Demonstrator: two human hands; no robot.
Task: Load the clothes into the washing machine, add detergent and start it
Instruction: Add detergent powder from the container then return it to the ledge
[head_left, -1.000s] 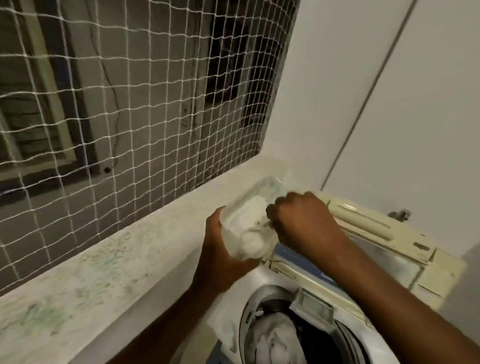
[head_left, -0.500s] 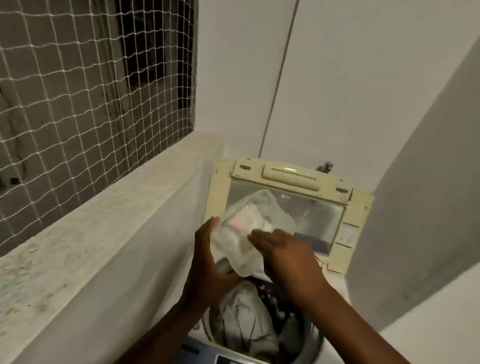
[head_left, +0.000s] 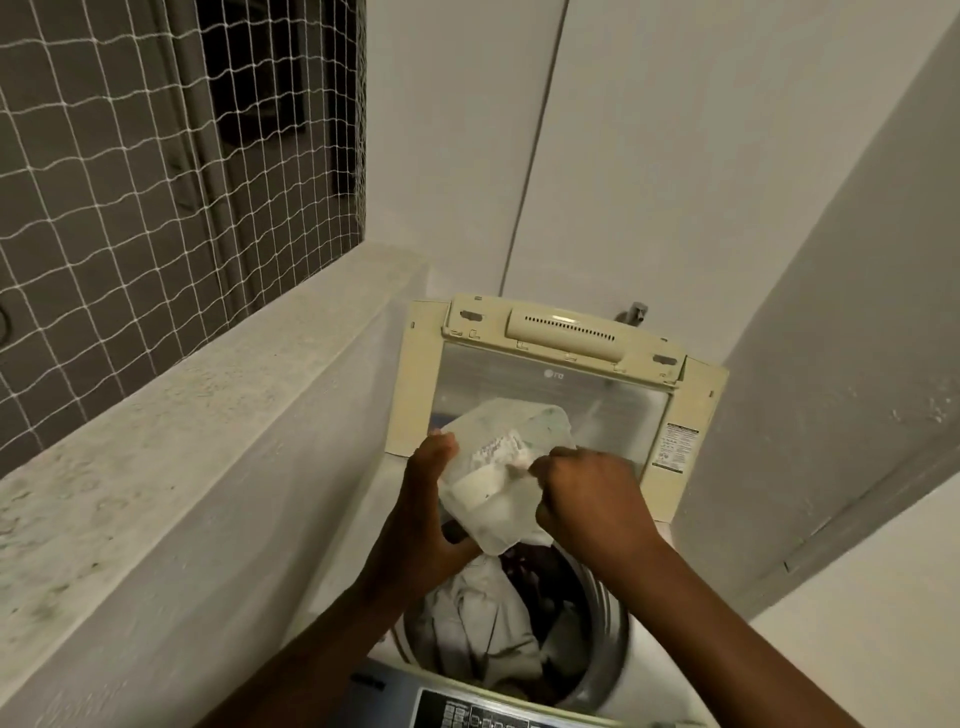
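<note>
The person stands over the open top-loading washing machine (head_left: 639, 691), its glass lid (head_left: 550, 384) tipped up against the far wall. Both hands hold a translucent detergent pouch (head_left: 498, 478) just above the drum, where pale and dark clothes (head_left: 483, 618) already lie. The left hand (head_left: 421, 525) has its grip clamped around the pouch's left side and underside. The right hand (head_left: 587, 499) is balled into a fist at the pouch's right edge, pinching it there, apparently to tear or scoop; whether the pouch is open yet, I cannot tell.

The pouch's long axis runs from near-left to far-right, its far end raised toward the lid and its near corner dipping over the clothes. White powder sits in the lower half.

To do this well, I'd keep the pouch over the drum mouth, support it from below with the left hand, and open it gently so the powder doesn't burst out onto the ledge (head_left: 171, 415) at left or the control panel (head_left: 483, 714) nearest us.
</note>
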